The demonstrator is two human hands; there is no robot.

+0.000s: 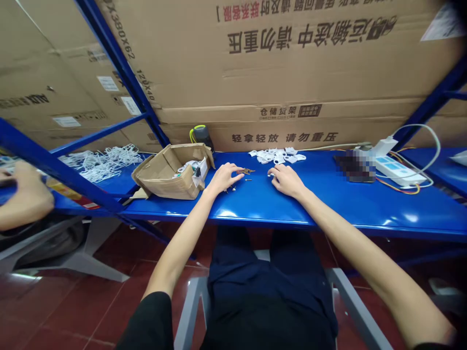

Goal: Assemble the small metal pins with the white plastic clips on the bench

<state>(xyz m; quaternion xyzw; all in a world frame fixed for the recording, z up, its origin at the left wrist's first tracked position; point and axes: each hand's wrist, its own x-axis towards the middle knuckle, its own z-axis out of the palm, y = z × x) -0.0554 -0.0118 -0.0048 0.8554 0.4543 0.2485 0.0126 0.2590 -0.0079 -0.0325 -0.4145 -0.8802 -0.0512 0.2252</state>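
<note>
My left hand [223,179] rests low over the blue table, thumb and forefinger slightly apart, their tips beside a small pile of brass-coloured pins [248,171]. One single pin [248,180] lies just in front of that pile. Small dark and light bits [233,188] lie under and beside the left palm, partly hidden. My right hand [286,180] is curled on the table, its fingertips closed round a small white piece [270,175] too small to make out fully. Behind both hands spreads a heap of white plastic parts [277,155].
An open cardboard box [168,182] with small packed items stands left, a dark cylinder with a yellow-green loop [202,135] behind it. At right lie a blurred-out dark object [355,166] and a white power strip [397,170] with cables. Beyond the blue post are white cords [102,163] and another person's arm [25,194].
</note>
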